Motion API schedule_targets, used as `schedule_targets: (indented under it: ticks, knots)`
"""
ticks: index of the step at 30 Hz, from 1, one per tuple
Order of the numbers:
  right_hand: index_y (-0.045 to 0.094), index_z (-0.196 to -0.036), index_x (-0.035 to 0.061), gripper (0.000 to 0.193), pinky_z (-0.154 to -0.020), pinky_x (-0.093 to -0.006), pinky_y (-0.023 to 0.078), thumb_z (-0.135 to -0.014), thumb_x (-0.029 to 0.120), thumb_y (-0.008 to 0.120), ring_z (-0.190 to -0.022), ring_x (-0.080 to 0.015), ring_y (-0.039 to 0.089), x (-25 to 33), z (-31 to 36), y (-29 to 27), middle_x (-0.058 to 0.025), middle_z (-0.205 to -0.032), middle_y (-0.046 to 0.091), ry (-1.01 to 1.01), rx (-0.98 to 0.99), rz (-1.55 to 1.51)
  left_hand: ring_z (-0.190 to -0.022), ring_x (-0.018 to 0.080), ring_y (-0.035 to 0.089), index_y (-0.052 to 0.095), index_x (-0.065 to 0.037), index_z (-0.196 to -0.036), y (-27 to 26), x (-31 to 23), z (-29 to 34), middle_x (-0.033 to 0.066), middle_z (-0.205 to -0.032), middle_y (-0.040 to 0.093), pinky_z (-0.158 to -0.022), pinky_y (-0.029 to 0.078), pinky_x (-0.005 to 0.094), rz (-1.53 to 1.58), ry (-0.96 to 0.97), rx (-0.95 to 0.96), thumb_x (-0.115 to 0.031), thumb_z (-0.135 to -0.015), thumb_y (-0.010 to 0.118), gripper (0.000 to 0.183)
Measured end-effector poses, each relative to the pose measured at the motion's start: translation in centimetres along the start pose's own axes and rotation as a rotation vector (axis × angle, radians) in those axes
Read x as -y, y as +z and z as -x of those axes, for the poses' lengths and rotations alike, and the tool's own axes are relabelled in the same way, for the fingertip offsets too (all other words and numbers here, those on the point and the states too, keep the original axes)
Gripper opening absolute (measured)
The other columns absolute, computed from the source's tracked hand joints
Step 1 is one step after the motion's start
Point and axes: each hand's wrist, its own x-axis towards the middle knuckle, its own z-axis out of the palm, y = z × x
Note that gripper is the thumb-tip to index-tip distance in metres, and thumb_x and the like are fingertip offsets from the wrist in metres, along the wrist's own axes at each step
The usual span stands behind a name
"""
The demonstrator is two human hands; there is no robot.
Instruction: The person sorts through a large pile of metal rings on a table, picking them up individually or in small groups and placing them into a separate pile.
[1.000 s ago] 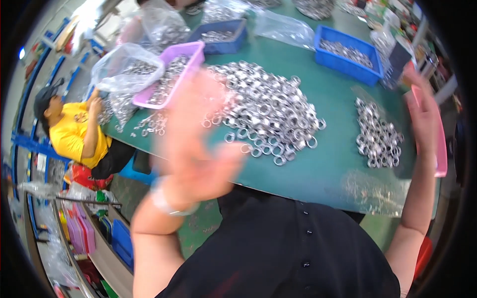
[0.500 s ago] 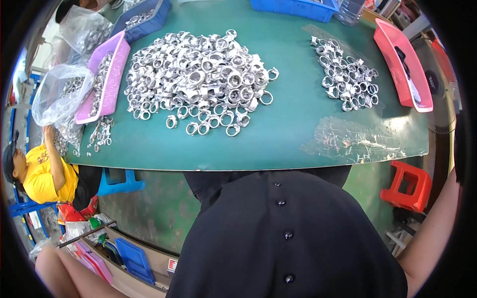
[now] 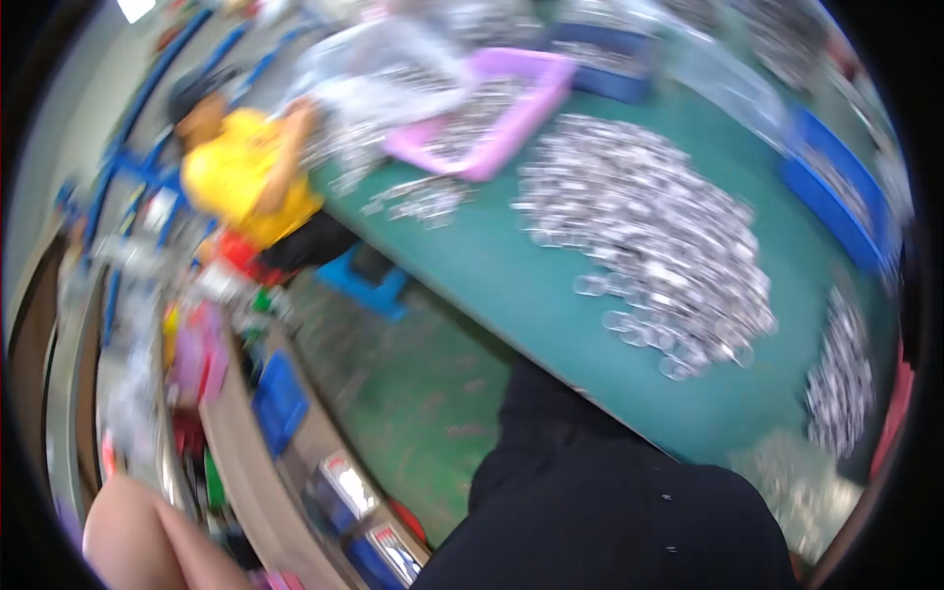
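Observation:
Neither of my hands shows. Only my bare bent left arm (image 3: 147,536) reaches into the lower left corner, and my right arm is out of the picture. In front of my dark clothing stands a green table (image 3: 472,275). A large heap of silvery ring-shaped metal parts (image 3: 659,226) lies on it, smeared by motion. To the right is a smaller group of similar parts (image 3: 841,374). A few more small metal pieces (image 3: 423,200) lie near the table's left end, beside a pink basket (image 3: 556,79) with metal parts inside.
A person in a yellow top (image 3: 241,167) works at the table's left end beside clear plastic bags (image 3: 383,69). Blue bins (image 3: 836,197) with metal parts stand at the far side. A blue stool (image 3: 364,283) and a shelf unit (image 3: 236,433) stand left of me.
My view has swung to the left and tilted, so the table runs diagonally and the shelves show more. My right arm and the red stool have left the picture.

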Motion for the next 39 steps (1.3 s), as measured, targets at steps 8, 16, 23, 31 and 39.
schedule_targets:
  ticks: [8,16,23,31,39]
  knots:
    - [0.052,-0.126,-0.0015,0.041,-0.102,-0.0332,0.034,-0.093,0.024,0.05,-0.122,-0.0222,0.046,6.4,-9.5,10.4,-0.012,-0.133,0.05,-0.313,0.139,-0.238,-0.109,0.0189,0.054,0.056,-0.001,-0.12,-5.7,-4.6,5.3,0.009,-0.122,0.056,-0.09,0.043,0.0317,-0.131,-0.422,-0.222,-0.023,-0.097,0.044,0.034]
    - [0.053,-0.125,-0.0016,0.04,-0.101,-0.0328,0.035,-0.093,0.023,0.051,-0.121,-0.0217,0.046,9.0,-11.0,15.3,-0.0116,-0.132,0.051,-0.322,0.236,-0.217,-0.108,0.0176,0.056,0.059,-0.003,-0.115,13.8,-10.0,21.8,0.0065,-0.111,0.062,-0.093,0.045,0.0339,1.068,-1.686,0.013,-0.029,-0.098,0.05,0.032]
    - [0.053,-0.124,-0.0016,0.039,-0.099,-0.0324,0.036,-0.092,0.022,0.051,-0.119,-0.0213,0.047,9.1,-11.2,15.7,-0.0113,-0.13,0.051,-0.24,0.249,-0.163,-0.105,0.0325,0.058,0.061,-0.003,-0.111,16.1,-14.8,24.8,0.014,-0.108,0.061,-0.091,0.046,0.0425,0.808,-1.046,0.757,-0.035,-0.093,0.054,0.037]
    - [0.054,-0.122,-0.0017,0.038,-0.098,-0.032,0.038,-0.092,0.02,0.052,-0.117,-0.0208,0.048,7.4,-9.4,13.6,-0.011,-0.129,0.052,-0.201,0.204,-0.154,-0.122,0.0361,0.05,0.049,-0.002,-0.132,9.0,-10.5,34.0,0.0206,-0.13,0.054,-0.102,0.041,0.0429,0.489,-1.612,0.938,-0.039,-0.094,0.049,0.053]
    - [0.055,-0.121,-0.0017,0.036,-0.096,-0.0315,0.039,-0.091,0.019,0.053,-0.115,-0.0203,0.049,4.7,-7.4,11.3,-0.0107,-0.127,0.053,-0.136,0.14,-0.173,-0.101,0.0316,0.057,0.048,-0.003,-0.129,-23.2,-17.1,40.0,0.0194,-0.118,0.056,-0.083,0.049,0.0429,0.19,-2.566,1.917,-0.036,-0.095,0.049,0.047]
